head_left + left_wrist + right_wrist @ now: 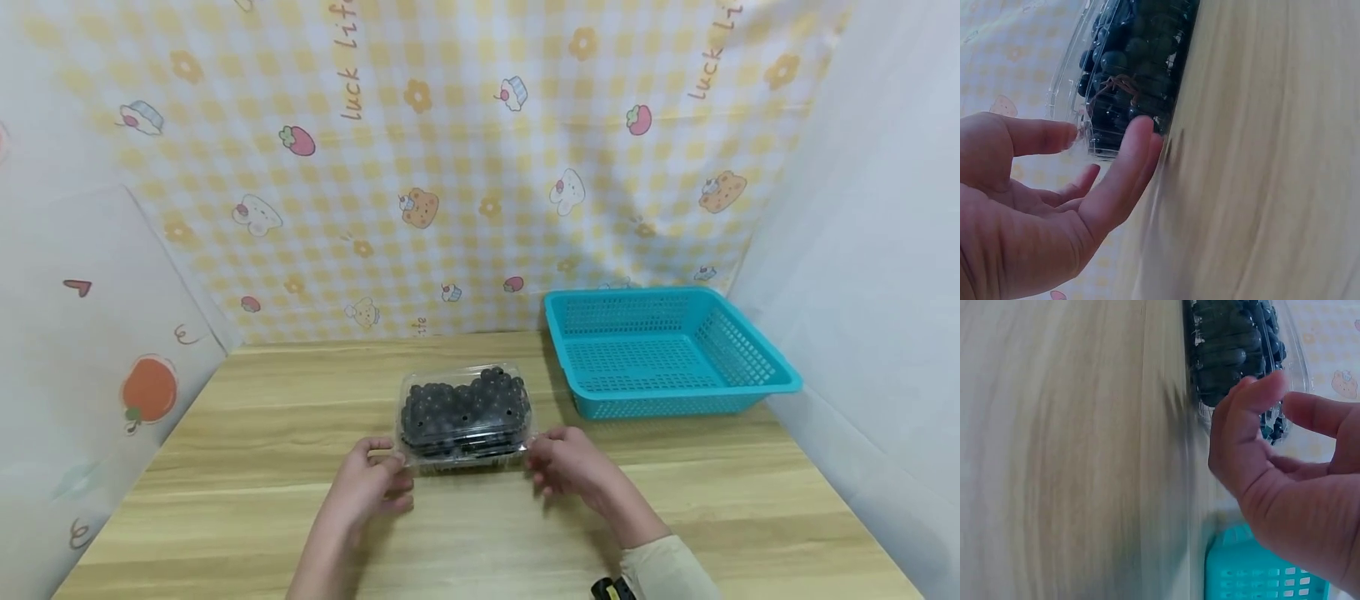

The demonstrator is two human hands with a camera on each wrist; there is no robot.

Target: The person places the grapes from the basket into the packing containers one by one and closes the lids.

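Observation:
A clear plastic clamshell box [465,414] of dark grapes stands on the wooden table, its lid lying over the fruit. My left hand [371,479] is at its front left corner. In the left wrist view the thumb [1047,135] touches the rim, while the other fingers spread apart beside the box end. At the front right corner is my right hand [572,467], its fingers loosely bent. The right wrist view has its thumb [1313,412] near the lid's edge; the bent fingers partly hide the contact. A brown stem [1121,82] shows through the plastic.
A turquoise perforated basket [675,390] stands at the back right of the table [300,400], close to the box. Behind hangs a yellow checked cloth [465,167]. White sheets [870,250] flank both sides. Something black and yellow [612,588] sits by the right sleeve.

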